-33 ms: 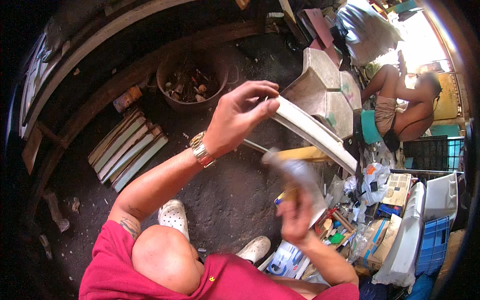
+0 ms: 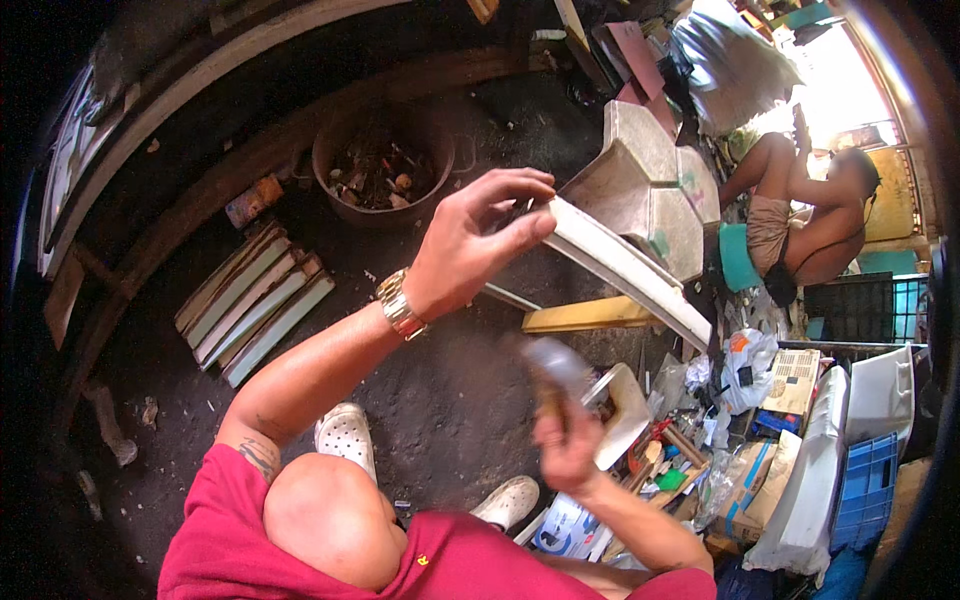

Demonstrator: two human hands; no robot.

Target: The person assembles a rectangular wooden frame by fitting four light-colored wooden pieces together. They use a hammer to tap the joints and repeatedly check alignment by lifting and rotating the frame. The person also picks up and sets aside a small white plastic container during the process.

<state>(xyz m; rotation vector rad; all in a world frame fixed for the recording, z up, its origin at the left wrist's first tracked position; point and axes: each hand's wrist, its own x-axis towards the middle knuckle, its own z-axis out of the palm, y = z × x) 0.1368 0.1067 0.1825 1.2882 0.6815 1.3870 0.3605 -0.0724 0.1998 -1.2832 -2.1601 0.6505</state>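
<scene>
My left hand (image 2: 495,225) grips the upper end of a white-painted wooden board (image 2: 630,270), thumb on one side and fingers curled over the other. The board slants down to the right, toward a pile of clutter. In my right hand (image 2: 570,445) is a hammer (image 2: 555,365), held by its handle below the board. Its metal head is smeared by motion, so its exact shape is unclear. Behind the board stands a yellow wooden piece (image 2: 590,314).
Several cut boards (image 2: 255,300) are stacked on the dark floor at left. Beyond them sits a round metal pot (image 2: 385,205) holding debris. Mixed scrap, a blue crate (image 2: 865,490) and a white bag (image 2: 750,370) crowd the right. Another person (image 2: 815,210) sits at far right.
My right hand and the hammer have moved slightly left and down, away from the board. My left hand and the board have barely shifted.
</scene>
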